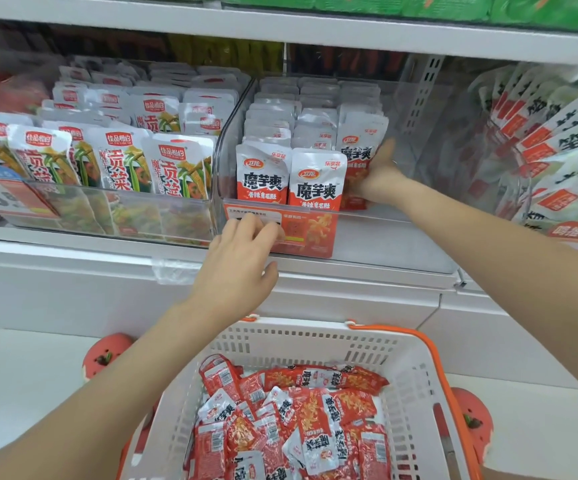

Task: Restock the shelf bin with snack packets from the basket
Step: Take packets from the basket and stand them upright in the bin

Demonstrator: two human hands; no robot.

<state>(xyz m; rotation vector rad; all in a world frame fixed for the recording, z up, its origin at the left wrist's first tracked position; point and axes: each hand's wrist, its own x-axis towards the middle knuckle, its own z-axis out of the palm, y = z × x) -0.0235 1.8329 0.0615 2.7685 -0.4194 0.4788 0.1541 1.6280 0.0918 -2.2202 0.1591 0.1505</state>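
Note:
A clear plastic shelf bin (419, 140) holds three rows of upright red-and-white snack packets (317, 180). My right hand (379, 174) reaches into the bin and grips the front packets of the right-hand row (358, 147). My left hand (240, 258) rests with relaxed fingers on the bin's front lip, over the price label (310, 233), and holds nothing. Below stands a white basket (315, 344) with orange handles, holding several loose packets of the same snack (301, 417).
Left of the bin, a second clear bin (114, 213) is full of green-and-white packets. More white packets (557, 143) lean at the right. A white shelf board (280, 32) runs overhead. Red shoes (107, 355) show on the pale floor beside the basket.

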